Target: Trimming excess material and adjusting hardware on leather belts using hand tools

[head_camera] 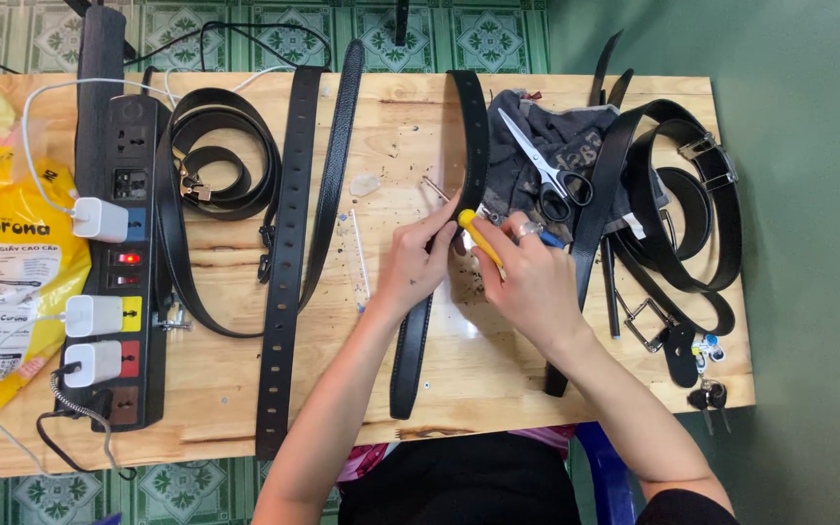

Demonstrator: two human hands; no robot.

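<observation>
A black belt (472, 126) runs down the middle of the wooden table (381, 126) toward me. My left hand (415, 262) presses on this belt, fingers pinching it beside the tool's tip. My right hand (529, 277) grips a yellow-handled tool (476, 236), its head set against the belt between my two hands. A ring shows on one finger of the right hand. The tool's working end is hidden by my fingers.
Scissors (546, 160) lie on a dark cloth (571, 136) just behind my right hand. Coiled black belts with buckles (687, 194) fill the right side, keys (710, 394) near the corner. Two long belts (289, 243) and a coiled one lie left of centre. A black power strip (123, 262) and yellow bag (7, 253) sit far left.
</observation>
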